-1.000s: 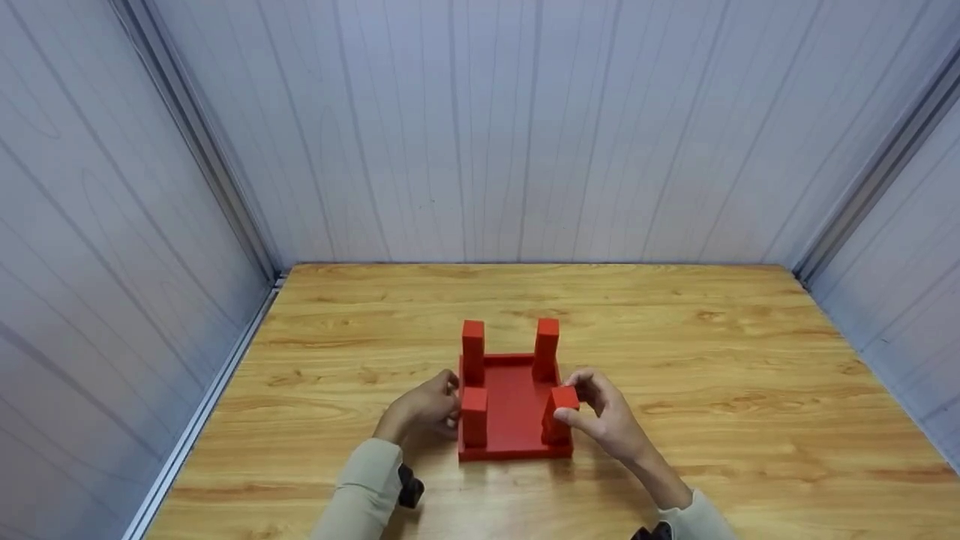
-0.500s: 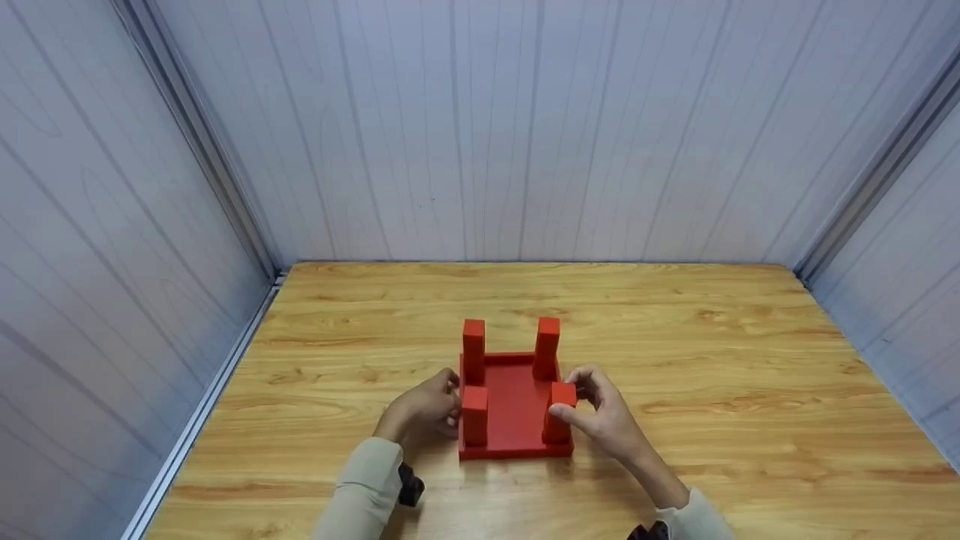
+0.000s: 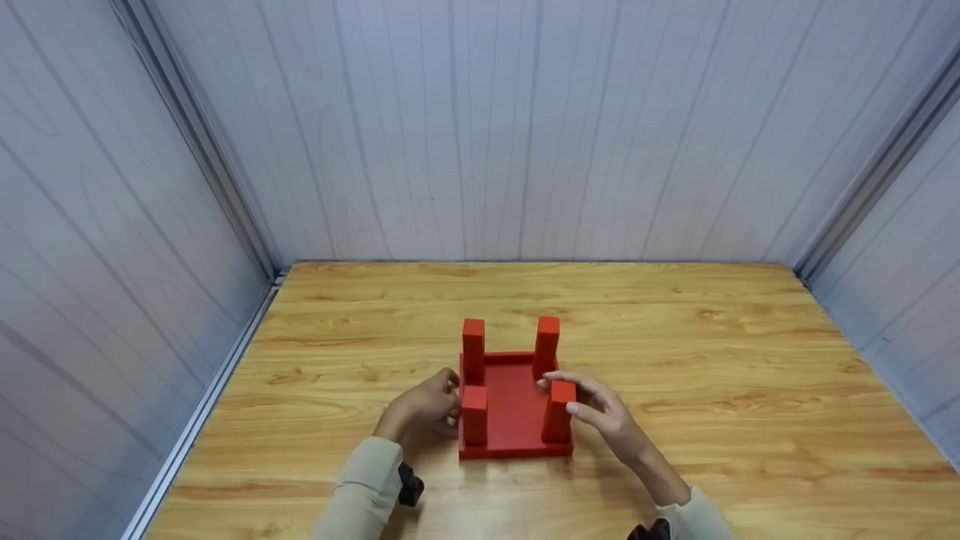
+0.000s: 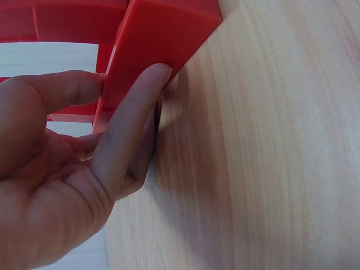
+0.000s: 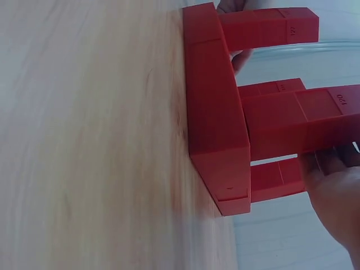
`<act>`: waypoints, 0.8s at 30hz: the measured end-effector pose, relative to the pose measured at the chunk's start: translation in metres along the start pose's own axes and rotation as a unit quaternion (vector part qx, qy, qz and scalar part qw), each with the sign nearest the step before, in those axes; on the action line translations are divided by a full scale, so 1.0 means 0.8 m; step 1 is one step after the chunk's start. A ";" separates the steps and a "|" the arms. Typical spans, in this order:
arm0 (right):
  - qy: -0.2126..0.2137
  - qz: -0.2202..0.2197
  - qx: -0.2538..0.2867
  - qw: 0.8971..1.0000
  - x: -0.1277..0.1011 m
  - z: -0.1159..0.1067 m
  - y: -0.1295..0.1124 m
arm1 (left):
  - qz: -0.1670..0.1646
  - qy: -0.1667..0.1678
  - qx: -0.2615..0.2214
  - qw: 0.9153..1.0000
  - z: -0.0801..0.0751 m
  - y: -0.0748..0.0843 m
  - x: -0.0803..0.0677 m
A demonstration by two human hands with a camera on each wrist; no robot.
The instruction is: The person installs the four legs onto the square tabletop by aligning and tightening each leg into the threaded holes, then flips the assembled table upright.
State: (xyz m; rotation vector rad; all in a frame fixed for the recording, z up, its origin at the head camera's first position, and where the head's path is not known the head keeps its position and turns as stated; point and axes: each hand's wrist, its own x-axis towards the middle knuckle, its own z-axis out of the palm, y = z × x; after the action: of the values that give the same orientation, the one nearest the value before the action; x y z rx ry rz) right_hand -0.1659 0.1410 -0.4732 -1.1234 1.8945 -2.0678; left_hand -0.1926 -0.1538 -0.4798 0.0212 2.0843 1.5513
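Observation:
A shallow red tray-like base lies on the wooden table, with several upright red posts at its corners. My right hand is around the upper part of the near right post, thumb on its right side and fingers reaching past its back. In the right wrist view this post bears the number 120. My left hand rests at the left side wall of the base, beside the near left post. In the left wrist view, extended fingers press against the red wall.
The far left post and far right post rise from the back corners. Pale wood-grain panels enclose the table at the back and both sides.
The right hand's thumb has slid from the front of the near right post to its right side, and its fingers have extended leftward behind it. The left hand has stayed in place.

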 end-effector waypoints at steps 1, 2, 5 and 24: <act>-0.007 -0.002 0.012 1.000 0.000 -0.001 -0.001 | 0.002 -0.003 0.003 1.000 0.000 0.000 0.000; -0.012 -0.005 0.017 1.000 0.001 -0.001 -0.002 | 0.002 -0.005 0.005 1.000 0.000 0.000 0.000; -0.017 -0.002 0.023 1.000 0.001 -0.002 -0.002 | 0.002 -0.011 0.006 1.000 -0.001 -0.001 0.001; 0.026 0.012 -0.020 0.999 -0.001 0.001 0.001 | 0.005 0.003 -0.003 1.000 0.001 0.000 0.002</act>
State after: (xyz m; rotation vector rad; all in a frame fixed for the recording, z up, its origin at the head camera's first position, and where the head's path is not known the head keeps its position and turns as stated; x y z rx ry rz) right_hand -0.1651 0.1407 -0.4742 -1.0587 1.9729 -2.0753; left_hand -0.1934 -0.1529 -0.4808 0.0257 2.0872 1.5653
